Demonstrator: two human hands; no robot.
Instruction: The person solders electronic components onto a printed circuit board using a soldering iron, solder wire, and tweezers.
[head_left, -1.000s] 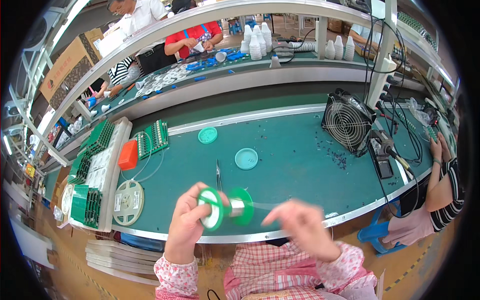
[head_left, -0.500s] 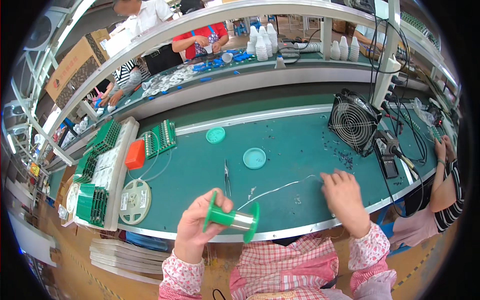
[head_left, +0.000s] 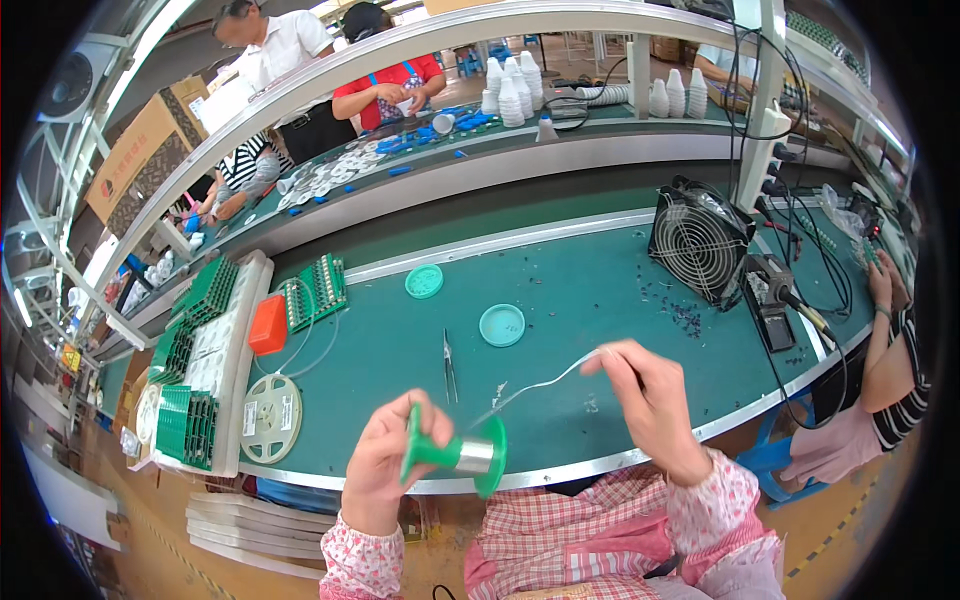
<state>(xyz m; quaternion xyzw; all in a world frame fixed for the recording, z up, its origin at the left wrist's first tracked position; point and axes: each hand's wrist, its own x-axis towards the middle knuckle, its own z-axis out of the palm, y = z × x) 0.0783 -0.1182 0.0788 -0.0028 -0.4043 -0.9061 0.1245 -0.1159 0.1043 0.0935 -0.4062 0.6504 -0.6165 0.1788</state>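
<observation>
My left hand (head_left: 385, 455) grips a green spool (head_left: 428, 452) by one flange, above the bench's front edge. Silvery wire, which looks like solder wire, is wound on the spool's core. A loose length of the wire (head_left: 540, 384) runs from the spool up to my right hand (head_left: 645, 400), which pinches its end between thumb and fingers. Tweezers (head_left: 449, 365) lie on the green mat just beyond the spool. Past them are two shallow turquoise dishes, one nearer (head_left: 502, 325) and one farther left (head_left: 424, 281).
Left: a white tray (head_left: 228, 375) with stacked green circuit boards, a red-orange box (head_left: 267, 325), a component reel (head_left: 271, 418). Right: a black fan (head_left: 698, 243), a soldering station (head_left: 770, 300), cables, scattered dark bits (head_left: 685, 318). Co-workers sit at right and work behind the bench.
My right hand has moved left, nearer the spool, and its fingers now pinch the wire's end. The wire bends more. The spool has shifted slightly left and down.
</observation>
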